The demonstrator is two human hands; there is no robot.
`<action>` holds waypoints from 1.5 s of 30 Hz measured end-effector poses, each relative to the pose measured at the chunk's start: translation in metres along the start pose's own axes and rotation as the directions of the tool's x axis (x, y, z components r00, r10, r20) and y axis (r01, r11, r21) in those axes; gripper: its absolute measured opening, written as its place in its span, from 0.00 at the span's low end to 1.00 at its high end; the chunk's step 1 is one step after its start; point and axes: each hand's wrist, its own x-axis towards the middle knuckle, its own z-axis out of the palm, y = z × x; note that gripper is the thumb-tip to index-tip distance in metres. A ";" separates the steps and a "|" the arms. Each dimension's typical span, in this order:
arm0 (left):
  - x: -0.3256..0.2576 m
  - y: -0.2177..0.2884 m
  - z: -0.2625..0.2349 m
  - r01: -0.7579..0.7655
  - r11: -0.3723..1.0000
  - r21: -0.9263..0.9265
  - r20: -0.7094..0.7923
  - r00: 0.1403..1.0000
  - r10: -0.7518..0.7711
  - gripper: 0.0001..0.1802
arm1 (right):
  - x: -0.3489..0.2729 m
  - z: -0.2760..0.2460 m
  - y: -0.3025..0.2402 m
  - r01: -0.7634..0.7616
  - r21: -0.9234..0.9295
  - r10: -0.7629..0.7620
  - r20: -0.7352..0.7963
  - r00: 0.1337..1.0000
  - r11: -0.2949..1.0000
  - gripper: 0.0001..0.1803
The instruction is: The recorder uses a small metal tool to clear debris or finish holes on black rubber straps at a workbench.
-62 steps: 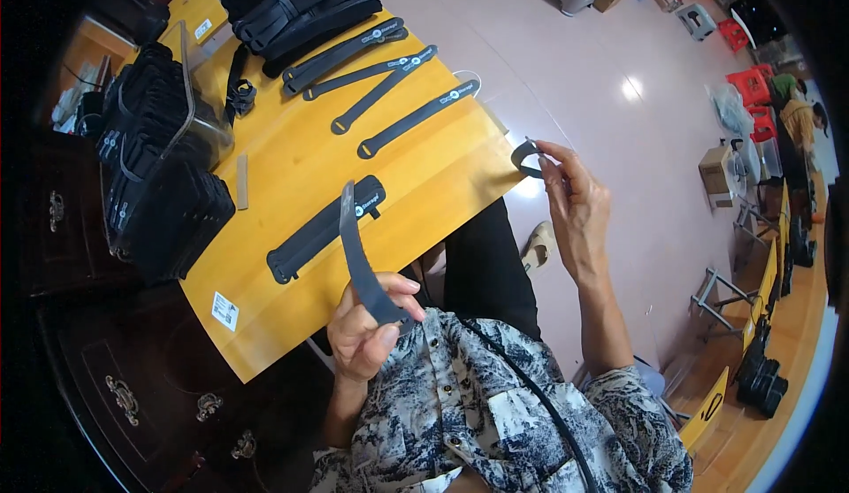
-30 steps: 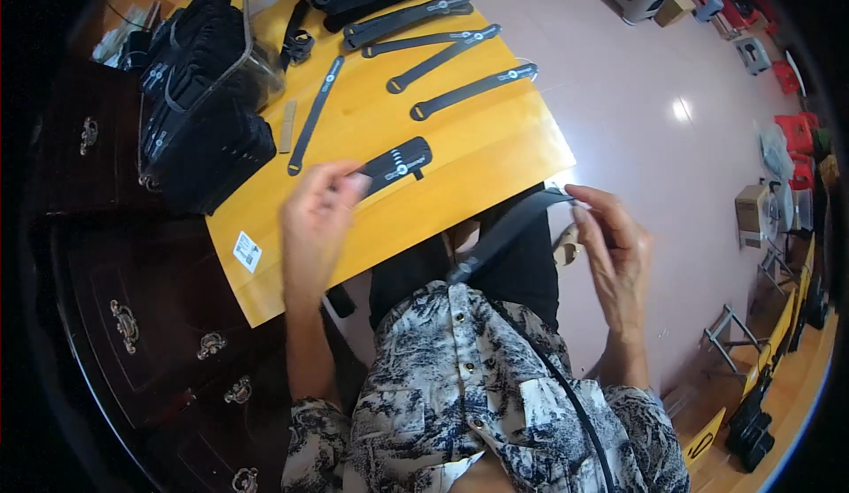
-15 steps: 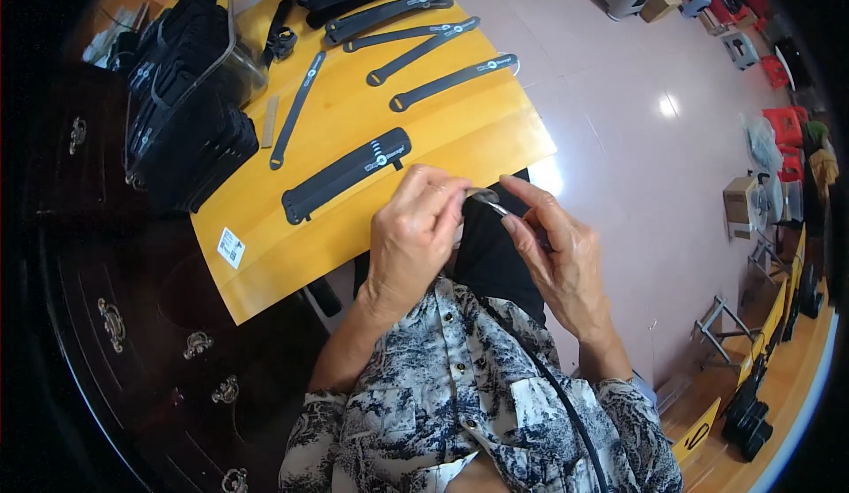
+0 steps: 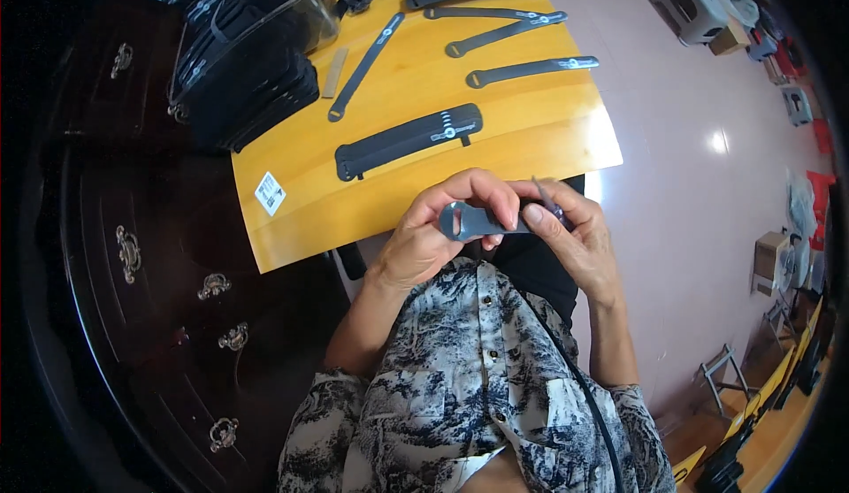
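In front of my shirt I hold a dark grey cable strap (image 4: 482, 221) with a slotted, rounded end. My left hand (image 4: 424, 236) is closed on it, thumb and fingers pinching its middle, the slotted end pointing left. My right hand (image 4: 579, 241) is closed at the strap's other end, its thumb pressed there. A thin pointed metal tool (image 4: 545, 196) sticks up between the right fingers; its exact kind is partly hidden. Beyond my hands a banded bundle of black straps (image 4: 402, 144) lies on the yellow table (image 4: 309, 219).
Single straps (image 4: 367, 67) lie farther back, near a flat brown strip (image 4: 335, 73). A clear bin (image 4: 309, 15) heaped with black bundles stands at the back left. A white label (image 4: 270, 193) sits near the left edge. Dark drawers (image 4: 128, 254) flank the table; a grey stool (image 4: 690, 8) stands far right.
The strap's slotted end now shows flat between my hands, where only a small shiny piece showed before. My right fingers have closed in toward the left hand. The whole view has shifted.
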 end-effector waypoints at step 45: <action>-0.094 0.022 -0.065 0.277 0.805 0.525 -0.829 0.380 0.410 0.08 | 0.059 0.010 -0.007 -0.395 -0.328 0.362 -0.158 0.919 0.858 0.10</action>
